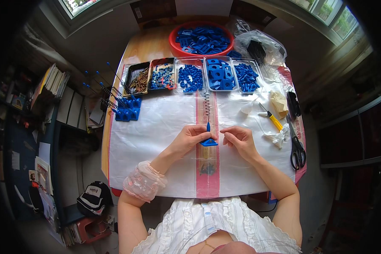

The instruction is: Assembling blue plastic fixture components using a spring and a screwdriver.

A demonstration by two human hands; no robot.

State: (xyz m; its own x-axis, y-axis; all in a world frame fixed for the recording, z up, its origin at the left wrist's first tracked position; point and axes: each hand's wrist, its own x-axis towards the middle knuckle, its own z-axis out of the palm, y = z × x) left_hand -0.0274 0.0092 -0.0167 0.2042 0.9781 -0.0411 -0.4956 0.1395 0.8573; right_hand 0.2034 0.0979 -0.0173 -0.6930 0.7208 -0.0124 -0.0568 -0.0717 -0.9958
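My left hand (194, 136) is closed on a blue plastic base (208, 142) with a blue cone-shaped piece (208, 126) standing on it. From the cone's tip a dark coil spring (207, 106) stretches away toward the clear trays. Just to the right, apart from the base, my right hand (238, 140) has its thumb and fingertips pinched together; whatever they may hold is too small to make out. Both hands are above the white cloth (165, 116) with its pink stripe.
Beyond my hands stand black trays of brass-coloured pins (139, 79) and small mixed parts (161, 77), and clear trays of blue pieces (190, 77). Behind them is a red basin (172, 45). Finished-looking spring assemblies (129, 111) stand left; a yellow-handled tool (276, 123) and scissors (297, 154) lie right.
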